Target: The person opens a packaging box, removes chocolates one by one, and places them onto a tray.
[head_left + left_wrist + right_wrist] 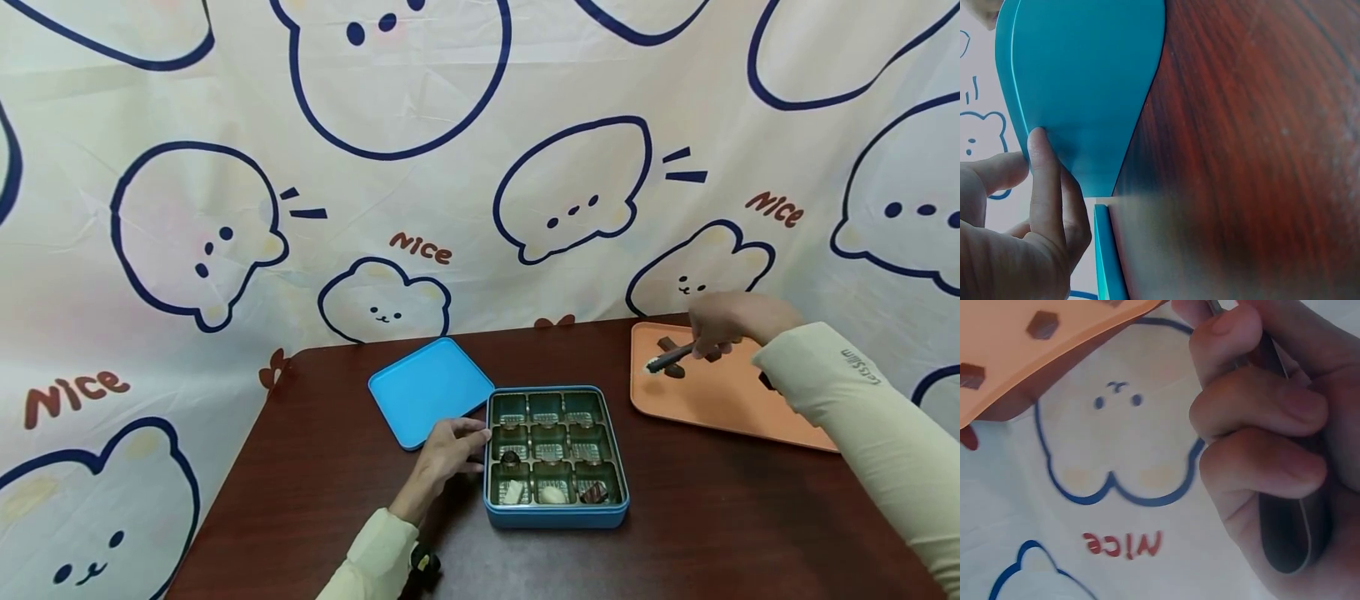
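A blue box (555,518) with a divided insert stands on the table. Its front row holds a white stick-shaped piece (513,492), a pale round piece (552,495) and a striped brown chocolate (595,492); a dark round chocolate (510,458) sits in the middle row's left compartment. My left hand (447,461) touches the box's left side, fingertips at rim and wall. My right hand (723,323) grips dark-handled tongs (1291,519) over the orange tray (727,404). The tong tips are by a whitish piece (651,365); whether they hold it I cannot tell.
Brown chocolates (674,371) lie on the tray at the back right; the right hand hides some of it. A blue lid (431,392) lies behind and left of the box. A cartoon-printed cloth (465,192) hangs along the table's back edge.
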Tool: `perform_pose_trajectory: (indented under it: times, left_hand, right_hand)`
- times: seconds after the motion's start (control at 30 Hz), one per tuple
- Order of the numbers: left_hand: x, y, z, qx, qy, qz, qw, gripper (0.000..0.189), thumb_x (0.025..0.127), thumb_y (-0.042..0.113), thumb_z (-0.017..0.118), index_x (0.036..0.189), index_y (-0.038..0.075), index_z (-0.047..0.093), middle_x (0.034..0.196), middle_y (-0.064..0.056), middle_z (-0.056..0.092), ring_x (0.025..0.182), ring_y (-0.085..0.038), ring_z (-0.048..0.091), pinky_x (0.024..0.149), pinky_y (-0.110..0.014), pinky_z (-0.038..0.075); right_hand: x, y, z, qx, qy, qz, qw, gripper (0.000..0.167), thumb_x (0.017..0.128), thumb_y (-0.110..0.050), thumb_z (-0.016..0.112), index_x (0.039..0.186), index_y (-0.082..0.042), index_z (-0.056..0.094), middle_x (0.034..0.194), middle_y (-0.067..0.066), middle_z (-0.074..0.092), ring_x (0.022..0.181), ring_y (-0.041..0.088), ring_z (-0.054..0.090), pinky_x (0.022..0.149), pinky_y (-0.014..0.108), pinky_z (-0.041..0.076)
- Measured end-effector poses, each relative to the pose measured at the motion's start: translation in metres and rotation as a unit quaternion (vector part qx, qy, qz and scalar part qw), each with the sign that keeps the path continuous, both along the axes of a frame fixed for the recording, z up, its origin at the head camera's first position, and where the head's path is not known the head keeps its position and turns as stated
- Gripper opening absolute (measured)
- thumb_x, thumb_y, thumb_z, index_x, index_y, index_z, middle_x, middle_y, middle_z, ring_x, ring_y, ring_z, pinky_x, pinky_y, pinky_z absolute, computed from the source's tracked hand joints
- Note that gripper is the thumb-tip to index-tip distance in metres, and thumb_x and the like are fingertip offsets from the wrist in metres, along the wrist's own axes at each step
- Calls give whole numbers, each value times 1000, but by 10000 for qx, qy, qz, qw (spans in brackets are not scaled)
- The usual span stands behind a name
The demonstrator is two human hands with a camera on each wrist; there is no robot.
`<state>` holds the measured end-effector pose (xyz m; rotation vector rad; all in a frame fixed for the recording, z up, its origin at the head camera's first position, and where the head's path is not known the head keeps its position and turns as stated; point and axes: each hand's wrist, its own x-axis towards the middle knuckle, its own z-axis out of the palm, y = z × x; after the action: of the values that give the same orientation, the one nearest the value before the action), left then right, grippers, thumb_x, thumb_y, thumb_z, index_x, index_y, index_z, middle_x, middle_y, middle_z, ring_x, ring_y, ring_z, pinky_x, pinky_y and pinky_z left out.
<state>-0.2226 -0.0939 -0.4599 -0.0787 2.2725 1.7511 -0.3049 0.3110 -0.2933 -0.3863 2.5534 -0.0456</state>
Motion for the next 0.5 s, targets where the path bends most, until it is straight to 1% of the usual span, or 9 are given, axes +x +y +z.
perform_pose_trajectory:
  times: [0.07,0.17,0.23,0.27,0.3,0.43,0.47,0.5]
  left_hand:
    - [0,0,0,5,1,6,10000,35,98,17,65,125,-6,62,104,-17,70,81,-20,71,65,-37,62]
    - [-1,0,-1,5,3,10,10000,35,98,17,65,125,-6,62,103,-17,70,81,-20,71,65,-38,62]
    - [-1,0,-1,15,-12,20,10000,35,98,17,65,125,-6,62,103,-16,71,81,-20,71,65,-37,62]
    - [-2,0,-2,17,-16,19,10000,35,98,17,65,125,-5,62,103,-16,71,81,-20,71,65,-37,62]
    - [-2,0,-2,15,-8,17,10000,35,98,17,65,125,-6,63,103,-16,71,81,-20,71,65,-37,62]
    - [-3,0,-3,25,-16,13,10000,35,98,16,65,125,-5,62,103,-16,70,81,-19,71,65,-37,62]
    - [-3,0,-3,28,-11,7,10000,35,98,16,65,125,-6,62,103,-16,70,80,-19,71,65,-37,62]
    - [-3,0,-3,30,-9,5,10000,35,98,16,65,125,-6,62,103,-16,70,80,-19,71,65,-36,62]
  right_hand:
    - [-2,9,-2,35,69,-132,9999,22,93,-19,71,72,-13,74,59,-2,57,53,10,41,51,24,33]
    - [-4,21,-5,160,93,-364,9992,18,93,-21,71,77,-11,71,60,-1,55,55,11,41,53,26,35]
    - [-5,28,-6,210,15,-570,9982,19,93,-22,71,79,-10,68,62,-1,54,57,12,41,54,27,36]
    - [-5,32,-7,137,-97,-780,9968,20,94,-21,70,79,-9,66,62,0,53,57,13,41,54,28,38]
    - [-6,36,-8,157,-133,-844,9962,21,95,-21,69,78,-8,64,62,0,52,57,13,42,54,28,38]
    - [-10,48,-12,328,-255,-953,9946,27,96,-22,67,74,-8,63,61,-1,54,57,13,44,53,25,37]
    - [-11,51,-13,435,-278,-916,9945,28,97,-23,67,73,-9,63,60,-2,54,56,13,44,53,25,36]
    - [-12,55,-14,634,-262,-774,9946,31,98,-25,65,71,-9,67,59,-3,54,56,12,43,54,24,34]
